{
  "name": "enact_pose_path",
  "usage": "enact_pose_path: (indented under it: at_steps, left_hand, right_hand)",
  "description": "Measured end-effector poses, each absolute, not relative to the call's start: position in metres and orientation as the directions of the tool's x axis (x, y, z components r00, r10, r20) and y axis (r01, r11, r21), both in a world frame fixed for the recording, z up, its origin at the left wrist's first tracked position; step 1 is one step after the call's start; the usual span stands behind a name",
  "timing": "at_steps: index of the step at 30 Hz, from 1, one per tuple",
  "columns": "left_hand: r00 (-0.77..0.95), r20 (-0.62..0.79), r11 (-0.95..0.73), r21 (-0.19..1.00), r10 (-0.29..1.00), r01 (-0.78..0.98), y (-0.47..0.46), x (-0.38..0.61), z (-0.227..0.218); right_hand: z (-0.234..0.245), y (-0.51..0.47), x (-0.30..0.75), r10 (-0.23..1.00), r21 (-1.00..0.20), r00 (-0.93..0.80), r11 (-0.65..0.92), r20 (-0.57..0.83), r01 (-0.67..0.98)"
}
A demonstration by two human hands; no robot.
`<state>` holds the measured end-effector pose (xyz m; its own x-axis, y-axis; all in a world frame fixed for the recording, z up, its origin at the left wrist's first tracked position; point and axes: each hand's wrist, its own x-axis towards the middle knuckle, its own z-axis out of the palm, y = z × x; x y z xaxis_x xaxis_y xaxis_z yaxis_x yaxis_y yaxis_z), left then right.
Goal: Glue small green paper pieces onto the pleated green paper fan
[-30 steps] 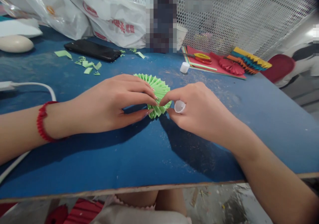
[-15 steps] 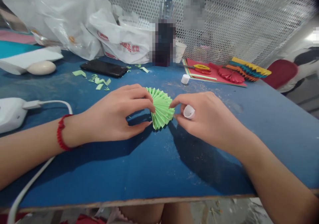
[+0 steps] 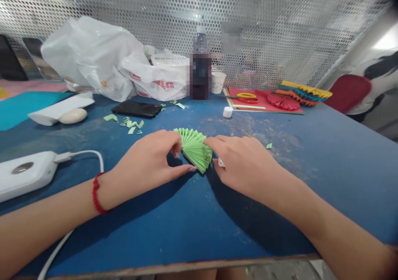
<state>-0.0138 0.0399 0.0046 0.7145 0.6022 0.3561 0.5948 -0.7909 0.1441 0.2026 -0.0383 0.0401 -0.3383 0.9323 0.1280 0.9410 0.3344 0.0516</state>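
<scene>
A pleated light green paper fan [image 3: 194, 147] is spread between my hands, just over the table. At its left side, my left hand [image 3: 152, 157] has its fingers curled on the folds, the thumb along the lower edge. My right hand [image 3: 245, 159] closes on the right edge, its index finger lying on the pleats. Tucked in that hand is a small white tube-like piece [image 3: 221, 162], mostly hidden by the fingers. A white cap [image 3: 227, 112] stands on the table beyond the fan.
Green paper scraps [image 3: 132, 124] lie near a black phone [image 3: 137, 109]. Scissors [image 3: 247, 96] rest on coloured sheets [image 3: 276, 110] beside red and multicoloured folded papers. A white device [image 3: 31, 174] with a cable is at left. Plastic bags [image 3: 93, 60], a bottle [image 3: 200, 72] and paper cup [image 3: 218, 82] stand behind.
The view has tilted up. The fan has turned and looks narrower. My right index finger has moved further over its pleats, and the white piece is now more covered.
</scene>
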Motion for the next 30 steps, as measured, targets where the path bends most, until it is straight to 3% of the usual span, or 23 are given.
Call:
enact_pose_path:
  at_steps: [4, 10, 20, 30]
  left_hand:
    - [0.606, 0.344, -0.68, 0.156, 0.717, 0.716, 0.045, -0.013, 0.001]
    - [0.587, 0.297, -0.651, 0.207, 0.753, 0.731, 0.041, -0.005, 0.002]
    - [0.61, 0.25, -0.631, 0.542, 0.752, 0.556, 0.034, 0.009, 0.002]
    - [0.641, 0.373, -0.699, 0.608, 0.671, 0.377, 0.032, 0.001, 0.0]
  right_hand:
    - [0.039, -0.04, 0.203, 0.934, 0.01, -0.333, 0.334, 0.13, 0.942]
    - [0.034, -0.037, 0.205, 0.922, 0.001, -0.349, 0.354, 0.164, 0.935]
    - [0.034, -0.042, 0.21, 0.861, -0.094, -0.485, 0.501, 0.151, 0.86]
    - [0.037, -0.043, 0.211, 0.868, -0.093, -0.382, 0.43, 0.318, 0.898]
